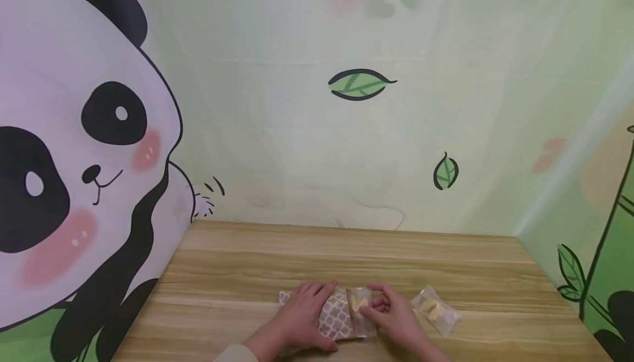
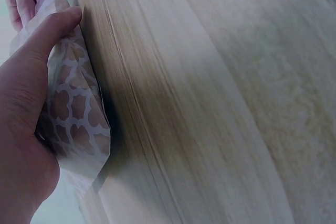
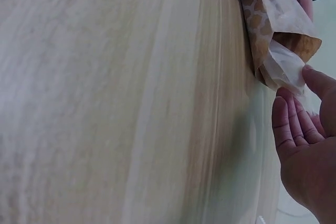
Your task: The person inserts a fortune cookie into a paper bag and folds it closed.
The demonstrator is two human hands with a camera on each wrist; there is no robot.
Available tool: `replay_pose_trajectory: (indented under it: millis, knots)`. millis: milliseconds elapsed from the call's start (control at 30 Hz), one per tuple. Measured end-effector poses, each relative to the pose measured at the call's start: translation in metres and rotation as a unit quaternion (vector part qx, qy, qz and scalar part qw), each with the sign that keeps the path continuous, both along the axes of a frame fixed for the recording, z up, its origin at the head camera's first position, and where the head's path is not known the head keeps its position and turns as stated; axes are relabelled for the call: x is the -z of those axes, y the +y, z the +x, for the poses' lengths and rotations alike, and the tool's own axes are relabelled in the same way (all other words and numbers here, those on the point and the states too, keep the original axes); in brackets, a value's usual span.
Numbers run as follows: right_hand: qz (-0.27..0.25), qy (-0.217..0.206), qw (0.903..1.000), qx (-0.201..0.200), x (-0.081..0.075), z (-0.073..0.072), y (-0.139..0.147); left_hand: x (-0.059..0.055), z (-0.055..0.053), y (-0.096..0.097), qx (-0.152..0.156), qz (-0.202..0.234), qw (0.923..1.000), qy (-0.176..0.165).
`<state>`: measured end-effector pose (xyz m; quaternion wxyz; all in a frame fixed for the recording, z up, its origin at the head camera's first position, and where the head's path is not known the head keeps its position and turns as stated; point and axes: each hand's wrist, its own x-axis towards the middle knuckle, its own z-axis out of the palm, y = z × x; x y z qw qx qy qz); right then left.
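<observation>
A brown paper bag [image 1: 337, 316] with a white lattice pattern lies on the wooden table, its mouth facing right. My left hand [image 1: 303, 313] grips it across the middle, thumb on the near edge and fingers along the far edge. In the right wrist view the bag's brown inside [image 3: 298, 44] shows at the gaping mouth. A clear packet [image 3: 283, 65] sits partly inside that mouth, with pale yellow pieces [image 1: 360, 302] showing through it in the head view. My right hand [image 1: 396, 318] pinches the packet's outer end between thumb and fingers.
A second clear packet [image 1: 436, 311] with yellowish pieces lies on the table [image 1: 346, 252], just right of my right hand. A printed cloth backdrop [image 1: 277, 103] with a panda and leaves rises behind and beside the table.
</observation>
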<state>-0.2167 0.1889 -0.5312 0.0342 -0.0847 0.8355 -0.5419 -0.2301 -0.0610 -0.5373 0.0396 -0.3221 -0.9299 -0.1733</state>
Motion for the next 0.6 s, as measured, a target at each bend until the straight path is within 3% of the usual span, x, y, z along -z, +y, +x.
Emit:
replay_pose_trajectory:
  millis: [133,233,300,600]
  knots:
    - [0.002,0.005,1.0,-0.003,-0.01,0.004,-0.005,0.0,0.0,0.002,0.002,-0.003,1.0,-0.001]
    - [0.006,0.01,0.9999,-0.011,-0.01,0.003,-0.007,-0.001,0.0,0.004,0.001,-0.004,1.0,-0.001]
    - [0.013,0.017,0.9996,-0.018,-0.001,-0.001,-0.005,-0.001,0.0,0.005,0.004,0.0,1.0,0.002]
    - [0.081,0.039,0.9959,-0.012,-0.002,-0.001,0.003,0.003,0.0,0.007,-0.002,0.014,0.9999,-0.007]
